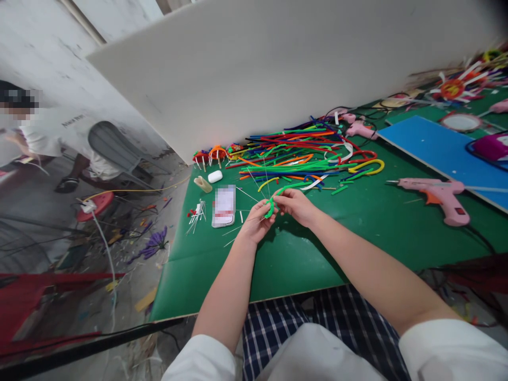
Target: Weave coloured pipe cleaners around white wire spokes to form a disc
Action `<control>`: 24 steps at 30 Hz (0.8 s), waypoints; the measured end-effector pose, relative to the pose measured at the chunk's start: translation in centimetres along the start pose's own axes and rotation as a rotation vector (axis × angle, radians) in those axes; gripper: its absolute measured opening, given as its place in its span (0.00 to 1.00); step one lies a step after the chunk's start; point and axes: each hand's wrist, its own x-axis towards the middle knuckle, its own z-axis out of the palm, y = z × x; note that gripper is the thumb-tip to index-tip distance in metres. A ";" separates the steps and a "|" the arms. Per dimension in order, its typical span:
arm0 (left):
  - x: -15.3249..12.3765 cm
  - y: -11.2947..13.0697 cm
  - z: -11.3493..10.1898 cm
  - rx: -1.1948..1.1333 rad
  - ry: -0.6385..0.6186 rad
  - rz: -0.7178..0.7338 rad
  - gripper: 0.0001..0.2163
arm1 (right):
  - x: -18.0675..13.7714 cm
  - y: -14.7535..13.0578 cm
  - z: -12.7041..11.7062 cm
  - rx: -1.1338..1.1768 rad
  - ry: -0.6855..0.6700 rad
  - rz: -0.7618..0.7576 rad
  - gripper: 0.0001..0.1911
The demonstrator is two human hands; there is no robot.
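Pipe cleaner (271, 210) between both hands (257, 222)

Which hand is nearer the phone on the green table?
Left. The left hand is just right of the phone; the right hand is farther right, past the left one.

We are in a small craft workshop, where a green-covered table (198, 280) holds a heap of thin, multicoloured craft strips (293, 171) and a pink plastic glue gun (438, 188). Purple scraps (154, 243) litter the grey floor (173, 170) beside us.
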 end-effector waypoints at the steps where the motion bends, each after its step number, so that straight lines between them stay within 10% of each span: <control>1: 0.0 0.0 0.0 0.015 0.012 0.004 0.10 | 0.0 0.0 0.0 -0.015 0.009 -0.005 0.12; 24: 0.4 0.0 0.5 0.193 0.207 0.134 0.12 | 0.1 -0.1 -0.1 -0.142 0.109 -0.089 0.12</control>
